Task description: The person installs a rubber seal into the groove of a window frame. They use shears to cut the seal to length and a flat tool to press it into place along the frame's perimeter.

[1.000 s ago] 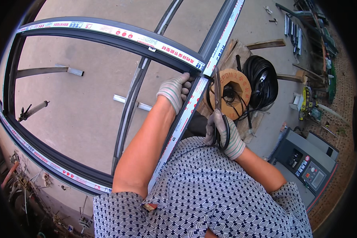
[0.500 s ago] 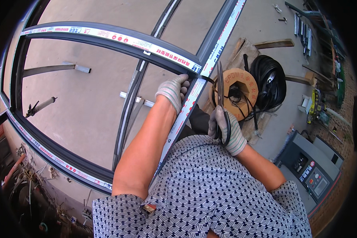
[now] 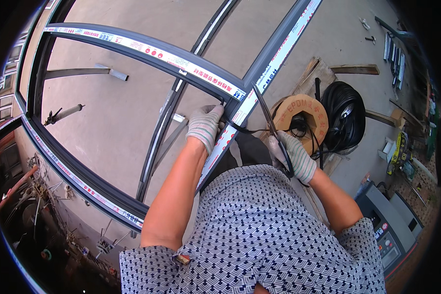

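In the head view, the left gloved hand (image 3: 205,126) curls its fingers closed around the black strip (image 3: 240,129), which now sags lower across the film-covered frame (image 3: 196,62), below its corner, than before. The right gloved hand (image 3: 294,156) grips the scissors (image 3: 265,110); their blades, nearly upright earlier, now lean left, beside the orange reel (image 3: 315,113).

You can see reddish lettering on the tan spool (image 3: 290,113); to its left, red and blue print on your frame's (image 3: 272,44) white film (image 3: 174,60); below right, a label (image 3: 383,227) on the grey machine (image 3: 372,206).
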Demonstrator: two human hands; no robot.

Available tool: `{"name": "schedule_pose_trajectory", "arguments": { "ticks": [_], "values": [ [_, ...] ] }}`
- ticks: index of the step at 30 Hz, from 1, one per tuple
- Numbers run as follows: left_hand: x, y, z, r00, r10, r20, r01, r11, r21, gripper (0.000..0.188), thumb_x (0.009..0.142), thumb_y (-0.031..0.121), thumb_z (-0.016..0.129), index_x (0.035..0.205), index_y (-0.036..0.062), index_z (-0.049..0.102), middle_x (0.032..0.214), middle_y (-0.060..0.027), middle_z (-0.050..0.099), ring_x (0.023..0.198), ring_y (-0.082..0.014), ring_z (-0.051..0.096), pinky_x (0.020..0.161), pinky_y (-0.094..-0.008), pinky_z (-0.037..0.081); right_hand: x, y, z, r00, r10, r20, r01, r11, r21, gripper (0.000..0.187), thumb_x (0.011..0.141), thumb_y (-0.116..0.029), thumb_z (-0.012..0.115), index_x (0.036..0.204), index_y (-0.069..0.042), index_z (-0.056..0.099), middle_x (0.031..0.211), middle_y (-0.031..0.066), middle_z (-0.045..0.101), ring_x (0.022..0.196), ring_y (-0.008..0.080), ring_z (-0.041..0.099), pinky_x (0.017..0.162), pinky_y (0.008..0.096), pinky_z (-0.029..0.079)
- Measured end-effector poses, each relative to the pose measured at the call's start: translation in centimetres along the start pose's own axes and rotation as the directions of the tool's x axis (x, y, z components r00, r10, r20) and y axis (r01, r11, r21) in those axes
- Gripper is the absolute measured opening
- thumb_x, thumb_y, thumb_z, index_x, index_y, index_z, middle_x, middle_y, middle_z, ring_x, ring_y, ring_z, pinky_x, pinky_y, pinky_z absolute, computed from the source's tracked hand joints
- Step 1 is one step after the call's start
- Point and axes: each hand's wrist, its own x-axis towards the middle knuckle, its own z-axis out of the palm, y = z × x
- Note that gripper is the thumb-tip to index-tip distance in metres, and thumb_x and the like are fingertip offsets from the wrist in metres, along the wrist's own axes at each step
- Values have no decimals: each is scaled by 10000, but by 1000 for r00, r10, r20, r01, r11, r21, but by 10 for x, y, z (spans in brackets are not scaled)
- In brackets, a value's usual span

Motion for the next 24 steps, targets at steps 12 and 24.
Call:
{"name": "schedule_pose_trajectory", "arguments": {
  "ticks": [12,24],
  "values": [
    [-2,-15,-17,991,134,-9,-133,987,95,308,979,246,643,1047,-51,685,736,-53,663,586,-101,564,552,-266,474,39,-96,-48,865,351,359,-138,853,-503,502,1001,-534,534,873,-55,610,586,-10,500,485,97,505,448,262,405],
    [0,-14,-41,978,136,155,-144,989,45,302,1003,307,633,981,12,691,742,-9,653,583,-64,529,539,-221,436,77,-147,-42,736,622,267,-249,616,-747,693,920,-714,533,775,-40,605,528,-7,482,421,111,504,397,254,409]
  ]
}}
